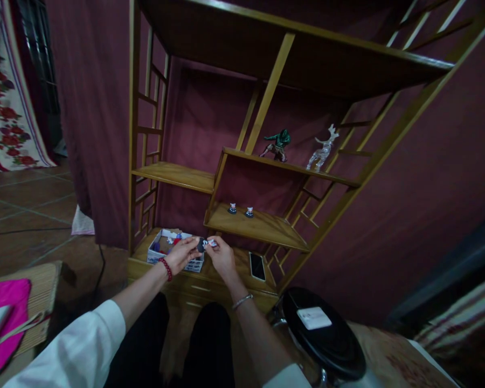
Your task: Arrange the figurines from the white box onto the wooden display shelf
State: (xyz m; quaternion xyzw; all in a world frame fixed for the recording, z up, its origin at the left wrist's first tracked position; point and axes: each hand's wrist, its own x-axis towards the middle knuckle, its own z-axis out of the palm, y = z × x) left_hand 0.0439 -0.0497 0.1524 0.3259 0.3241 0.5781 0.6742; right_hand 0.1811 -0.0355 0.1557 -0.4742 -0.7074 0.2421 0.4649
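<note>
Just in front of the low shelf, my left hand pinches a small round black base. My right hand has its fingertips closed on a little white figurine right beside that base; whether the two are joined, I cannot tell. Under my left hand stands an open white box with small colourful pieces in it. On the middle shelf sit two similar figurines, one at the left and another to its right, each upright on a dark base.
The wooden rack also bears a green-cloaked figure and a clear deer ornament. A phone or tablet lies on the bottom shelf. At right is a black stool with a white packet; a woven mat is at left.
</note>
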